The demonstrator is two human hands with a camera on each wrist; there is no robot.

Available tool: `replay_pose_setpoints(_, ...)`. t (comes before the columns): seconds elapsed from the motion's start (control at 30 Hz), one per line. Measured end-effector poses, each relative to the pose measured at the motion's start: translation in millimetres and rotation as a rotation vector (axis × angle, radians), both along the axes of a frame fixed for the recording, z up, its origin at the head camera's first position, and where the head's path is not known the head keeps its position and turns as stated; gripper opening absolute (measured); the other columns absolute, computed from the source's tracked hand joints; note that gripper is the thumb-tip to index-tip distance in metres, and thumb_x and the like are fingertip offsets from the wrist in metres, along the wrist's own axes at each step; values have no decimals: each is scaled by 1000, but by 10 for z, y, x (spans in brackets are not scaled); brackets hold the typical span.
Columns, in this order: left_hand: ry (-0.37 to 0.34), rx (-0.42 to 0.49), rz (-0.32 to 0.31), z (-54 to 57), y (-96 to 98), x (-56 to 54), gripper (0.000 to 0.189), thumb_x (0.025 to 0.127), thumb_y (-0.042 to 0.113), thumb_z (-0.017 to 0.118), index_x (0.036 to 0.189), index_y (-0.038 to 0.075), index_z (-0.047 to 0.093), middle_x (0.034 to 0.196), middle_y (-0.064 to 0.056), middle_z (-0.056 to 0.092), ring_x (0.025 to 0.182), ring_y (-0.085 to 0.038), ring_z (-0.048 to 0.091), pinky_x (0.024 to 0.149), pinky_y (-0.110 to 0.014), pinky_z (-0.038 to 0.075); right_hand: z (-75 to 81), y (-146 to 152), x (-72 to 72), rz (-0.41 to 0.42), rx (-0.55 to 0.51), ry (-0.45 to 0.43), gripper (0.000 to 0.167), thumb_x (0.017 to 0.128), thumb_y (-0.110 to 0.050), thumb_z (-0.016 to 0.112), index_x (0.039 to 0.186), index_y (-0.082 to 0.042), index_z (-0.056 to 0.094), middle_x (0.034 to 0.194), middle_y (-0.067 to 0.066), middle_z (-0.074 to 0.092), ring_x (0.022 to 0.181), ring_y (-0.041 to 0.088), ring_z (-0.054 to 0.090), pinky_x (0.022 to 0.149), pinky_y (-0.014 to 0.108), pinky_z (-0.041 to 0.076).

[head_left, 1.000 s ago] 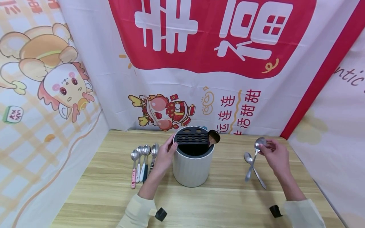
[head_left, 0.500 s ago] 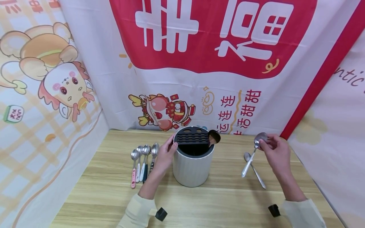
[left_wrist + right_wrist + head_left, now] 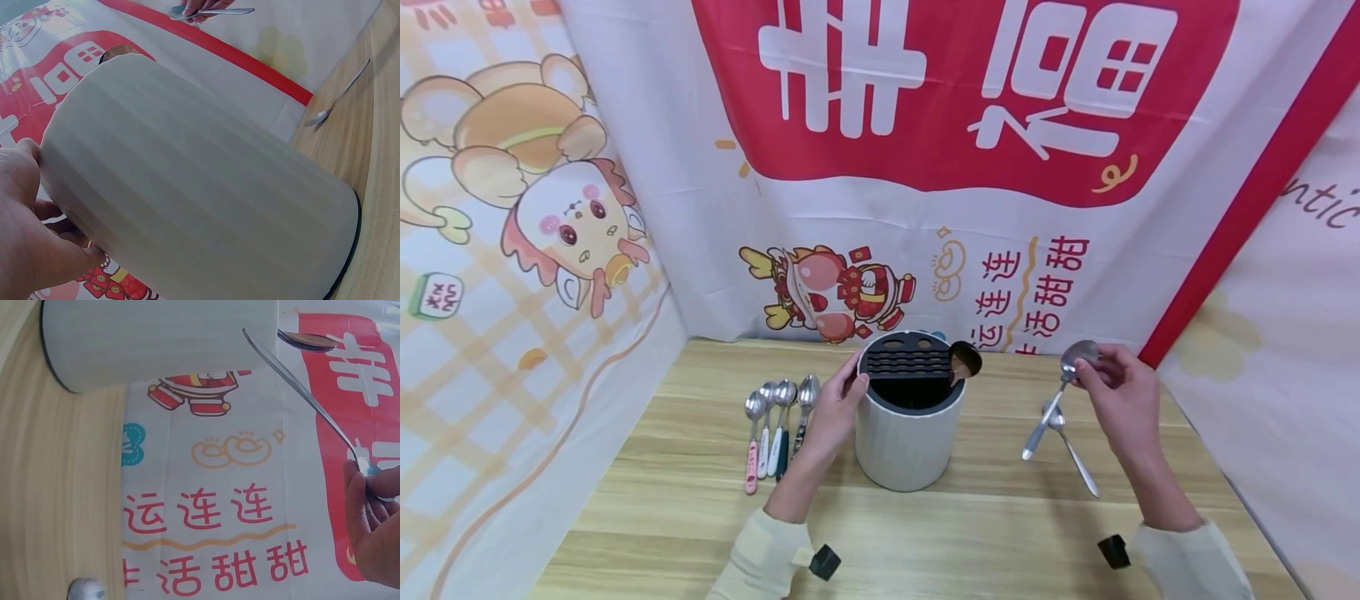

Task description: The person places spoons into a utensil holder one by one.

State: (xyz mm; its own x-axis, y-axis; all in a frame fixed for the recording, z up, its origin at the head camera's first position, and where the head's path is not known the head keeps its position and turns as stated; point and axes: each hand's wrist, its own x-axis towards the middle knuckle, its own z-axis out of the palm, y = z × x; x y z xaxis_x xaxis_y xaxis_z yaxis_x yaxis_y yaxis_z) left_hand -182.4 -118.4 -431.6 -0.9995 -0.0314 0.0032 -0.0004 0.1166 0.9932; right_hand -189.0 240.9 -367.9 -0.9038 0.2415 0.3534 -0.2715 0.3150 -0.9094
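Since the earlier frame, a plain silver metal spoon (image 3: 1059, 394) has shifted a little to the left with the right hand (image 3: 1126, 400) that holds it, while the left hand and the container stay where they were.

At the left of the light wood-grained table (image 3: 970, 533), metal spoons lie in a loose row, bowls at the far end: a pink-handled spoon (image 3: 752, 443), a pair with white handles (image 3: 774, 457), one with a dark green handle (image 3: 783, 454) and one with a dark patterned handle (image 3: 802, 414). Right of them, the left hand (image 3: 837, 404) grasps the left side of a tall, off-white, ribbed cylindrical container (image 3: 906, 450) at the rim. It stands upright, with a black slotted insert (image 3: 906, 364) over the far part of its mouth. Shiny spoon bowls (image 3: 966, 358) jut past the rim on its right.

Farther right, the right hand pinches the plain spoon by its bowl, above the table; the handle slants down toward the near left. Beneath, a second silver spoon (image 3: 1075, 454) lies on the wood, its bowl at the far end.
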Motion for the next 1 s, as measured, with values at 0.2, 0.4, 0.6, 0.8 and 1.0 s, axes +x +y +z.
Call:
replay_pose_setpoints(0.2, 1, 0, -3, 4, 1, -5, 53, 105, 38, 48, 155, 30, 34, 164, 3, 30, 150, -21, 33, 120, -41, 33, 56, -53, 21, 7, -54, 9, 21, 88, 3, 70, 106, -7, 66, 89, -13, 70, 75, 0, 69, 67, 16, 59)
replay_pose_setpoints(0.4, 6, -5, -4, -9, 0, -15, 53, 105, 38, 48, 155, 30, 34, 164, 1, 29, 150, -23, 33, 120, -42, 33, 98, -102, 53, -9, -17, 26, 22, 89, -2, 70, 110, -5, 66, 91, -13, 69, 77, 1, 69, 69, 16, 59)
replay_pose_setpoints(0.6, 6, -2, -12, -24, -1, -28, 55, 104, 40, 48, 156, 30, 33, 164, 1, 29, 150, -23, 33, 120, -42, 34, 133, -149, 60, -5, -41, 49, 22, 88, 0, 71, 110, -4, 67, 91, -10, 70, 75, 2, 69, 68, 16, 60)
replay_pose_setpoints(0.8, 3, -4, -3, -19, -3, -25, 54, 104, 39, 48, 156, 30, 33, 164, 2, 30, 151, -22, 32, 120, -42, 33, 180, -204, 78, 5, -10, 96, 22, 90, -2, 70, 111, 0, 65, 90, -12, 71, 75, 3, 70, 69, 16, 60)
replay_pose_setpoints(1.0, 3, 4, -3, -6, -2, -22, 54, 105, 38, 48, 155, 29, 34, 164, 1, 30, 151, -22, 32, 120, -41, 32, 254, -258, 99, 12, -38, 112, 20, 90, -1, 70, 109, -3, 66, 91, -11, 72, 75, 3, 69, 69, 16, 59)
